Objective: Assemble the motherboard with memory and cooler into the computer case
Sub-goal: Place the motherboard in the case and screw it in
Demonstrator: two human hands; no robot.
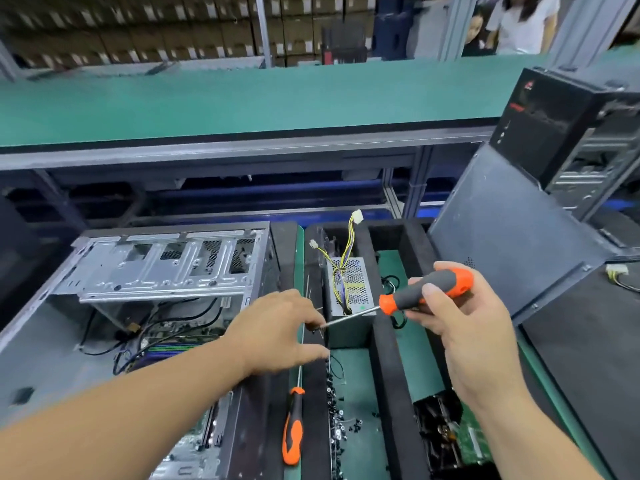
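An open computer case [104,341] lies on its side at the left, with a motherboard [162,348] and loose black cables inside under a silver drive cage [162,268]. My right hand [464,317] grips an orange and grey screwdriver [426,289], its shaft pointing left and down. My left hand [277,334] pinches a small dark screw at the screwdriver's tip, above the black foam divider. A second motherboard with a black cooler [443,431] lies in the tray at the lower right, partly hidden by my right forearm.
A second orange screwdriver [293,424] lies on the green strip beside the case. Several loose screws [337,410] fill a foam tray compartment. A power supply [349,285] with yellow wires stands behind. A grey side panel [512,244] and another black case [571,133] are at the right.
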